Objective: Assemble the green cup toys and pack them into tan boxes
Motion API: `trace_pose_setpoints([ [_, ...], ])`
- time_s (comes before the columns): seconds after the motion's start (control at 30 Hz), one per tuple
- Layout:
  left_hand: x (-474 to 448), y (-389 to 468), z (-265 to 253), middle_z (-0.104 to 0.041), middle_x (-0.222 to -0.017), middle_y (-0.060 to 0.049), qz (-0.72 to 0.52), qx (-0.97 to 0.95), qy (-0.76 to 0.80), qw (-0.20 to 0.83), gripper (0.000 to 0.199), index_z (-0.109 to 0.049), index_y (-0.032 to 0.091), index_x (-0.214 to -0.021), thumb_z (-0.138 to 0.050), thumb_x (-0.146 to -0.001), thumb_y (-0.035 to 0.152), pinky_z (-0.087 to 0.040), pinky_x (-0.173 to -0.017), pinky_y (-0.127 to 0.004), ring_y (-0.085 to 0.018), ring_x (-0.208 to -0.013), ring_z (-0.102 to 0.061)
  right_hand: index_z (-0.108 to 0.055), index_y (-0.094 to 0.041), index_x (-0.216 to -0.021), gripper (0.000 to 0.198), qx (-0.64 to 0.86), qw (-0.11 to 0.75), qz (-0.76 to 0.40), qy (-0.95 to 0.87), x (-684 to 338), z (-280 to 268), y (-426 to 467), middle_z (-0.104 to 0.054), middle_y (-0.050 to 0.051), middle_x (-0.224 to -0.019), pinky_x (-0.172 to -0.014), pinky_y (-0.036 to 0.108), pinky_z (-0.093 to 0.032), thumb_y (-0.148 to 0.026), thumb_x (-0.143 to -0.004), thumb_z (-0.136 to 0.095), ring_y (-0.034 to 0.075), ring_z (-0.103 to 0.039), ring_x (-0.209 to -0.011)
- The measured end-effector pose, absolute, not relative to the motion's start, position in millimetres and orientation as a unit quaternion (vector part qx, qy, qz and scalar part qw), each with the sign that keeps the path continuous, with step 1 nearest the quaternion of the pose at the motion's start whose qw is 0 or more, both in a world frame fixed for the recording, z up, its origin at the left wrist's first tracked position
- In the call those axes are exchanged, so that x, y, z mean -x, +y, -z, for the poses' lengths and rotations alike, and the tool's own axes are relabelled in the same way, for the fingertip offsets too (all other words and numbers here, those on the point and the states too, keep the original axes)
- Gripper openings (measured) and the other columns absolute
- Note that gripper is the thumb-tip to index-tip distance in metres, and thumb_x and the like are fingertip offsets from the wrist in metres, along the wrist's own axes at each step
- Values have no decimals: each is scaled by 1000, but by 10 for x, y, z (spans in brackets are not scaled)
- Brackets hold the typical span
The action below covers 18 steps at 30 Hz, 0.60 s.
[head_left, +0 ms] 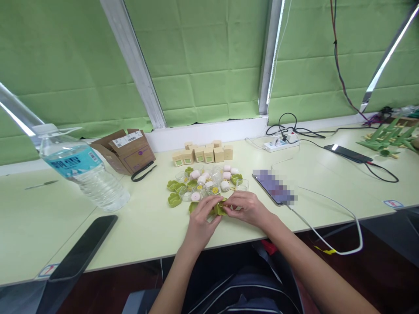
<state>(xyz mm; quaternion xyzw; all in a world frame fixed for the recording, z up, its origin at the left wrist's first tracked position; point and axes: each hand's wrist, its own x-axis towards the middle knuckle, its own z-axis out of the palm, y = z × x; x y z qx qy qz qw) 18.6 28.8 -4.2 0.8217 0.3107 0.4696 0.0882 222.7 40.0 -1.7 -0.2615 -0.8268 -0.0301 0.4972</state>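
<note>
Near the table's front edge, my left hand (pixel 202 222) grips a small green flower-shaped cup (pixel 220 209) from the left. The fingers of my right hand (pixel 248 208) pinch at the same cup from the right; whether they also hold a small part is hidden. Just beyond the hands lie more green cups (pixel 174 199), clear plastic cups (pixel 242 185) and pale pink and white cylinders (pixel 225 186). Another green cup (pixel 193 207) is partly covered by my left hand.
Several small cardboard boxes (pixel 209 155) stand behind the pile. At left are a water bottle (pixel 94 179), an opened carton (pixel 131 152) and a dark phone (pixel 87 244). At right lie a cabled phone (pixel 271 187), a power strip (pixel 281 146), another phone (pixel 348 153) and green plastic parts (pixel 389 137).
</note>
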Motion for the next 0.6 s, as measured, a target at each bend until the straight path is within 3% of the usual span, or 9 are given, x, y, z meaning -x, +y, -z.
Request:
trace_pose_setpoints([
  [0.6,-173,273,24,-69,-118,-8,-460,-828,302,106,47,-67,27,-127,-75,-83,12,-60,-95,-38,-21,-108,-69,-78,-22,-92,14,233,471,-17,-850,-2218,16,408,-76,4,-79,-64,26,-58,-23,-97,-64,15,-70,-69],
])
